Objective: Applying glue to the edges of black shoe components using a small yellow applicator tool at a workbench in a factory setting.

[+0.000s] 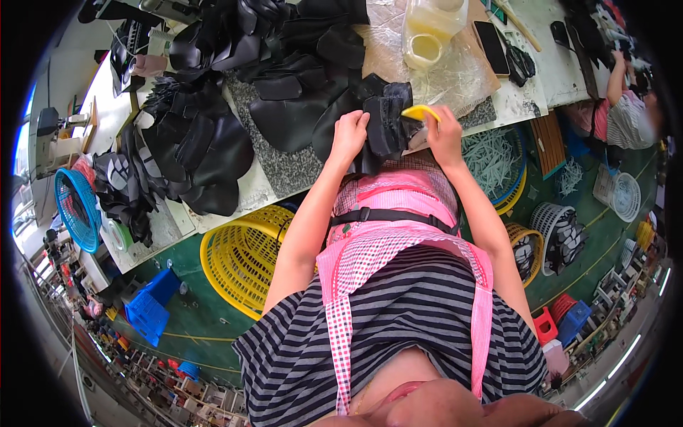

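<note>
At the table's edge, right fingers pinch a yellow tool.

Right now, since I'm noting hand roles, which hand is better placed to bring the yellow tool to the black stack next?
Probably the right hand: it holds the yellow tool beside the black stack. The left hand, on the stack's other side, shows no tool.
</note>
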{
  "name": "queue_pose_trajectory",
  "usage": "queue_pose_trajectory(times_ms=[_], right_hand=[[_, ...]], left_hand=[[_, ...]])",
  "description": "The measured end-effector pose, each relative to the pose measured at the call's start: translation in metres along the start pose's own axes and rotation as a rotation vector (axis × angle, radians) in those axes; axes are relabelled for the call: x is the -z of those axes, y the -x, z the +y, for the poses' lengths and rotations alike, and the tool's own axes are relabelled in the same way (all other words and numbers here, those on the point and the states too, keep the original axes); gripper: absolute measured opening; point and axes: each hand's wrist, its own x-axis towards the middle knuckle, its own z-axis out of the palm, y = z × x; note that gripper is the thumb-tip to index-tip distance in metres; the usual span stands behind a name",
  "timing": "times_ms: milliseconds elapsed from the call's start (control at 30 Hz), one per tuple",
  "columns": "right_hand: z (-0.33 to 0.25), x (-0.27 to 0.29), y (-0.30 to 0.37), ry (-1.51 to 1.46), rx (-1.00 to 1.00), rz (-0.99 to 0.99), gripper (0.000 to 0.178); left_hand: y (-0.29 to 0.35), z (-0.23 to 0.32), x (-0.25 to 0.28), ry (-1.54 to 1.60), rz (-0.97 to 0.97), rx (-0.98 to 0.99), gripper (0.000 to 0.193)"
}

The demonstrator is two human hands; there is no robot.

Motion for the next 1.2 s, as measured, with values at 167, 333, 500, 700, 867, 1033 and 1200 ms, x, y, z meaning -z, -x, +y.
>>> queue_pose_trajectory(times_ms=[167,333,500,700,867,1033,1200], right_hand=[[0.0,0.0,-0.039,-0.086,-0.141,0.114,0.009],[0.01,-0.01,-0.038,-0.072,-0.091,-0.013,0.01],[0.003,0.003,-0.074,-0.235,-0.14,0.144,0.011],[0.041,0.011,-0.109,0.165,0.089,0.168,0.013],[0.043,0.015,-0.055,-0.269,-0.324,0.099,0.017],[0.029,-0.017,-0.049,-0.23,-0.289,0.121,0.013],[0.026,0.013,-0.003,-0.242,-0.12,0.011,0.015]], left_hand=[[0.002,-0.006,-0.001,0.028,0.032,-0.013,0.034],[0.0,0.006,-0.001,0.034,0.053,0.012,0.032],[0.004,0.003,0.0,0.079,0.033,0.075,0.032],[0.005,0.003,-0.004,0.053,0.05,0.039,0.032],[0.009,0.002,-0.002,0.083,0.035,0.07,0.034],[0.008,0.008,0.002,0.031,0.002,0.078,0.034],[0.005,-0.003,0.0,0.114,0.008,0.066,0.033]])
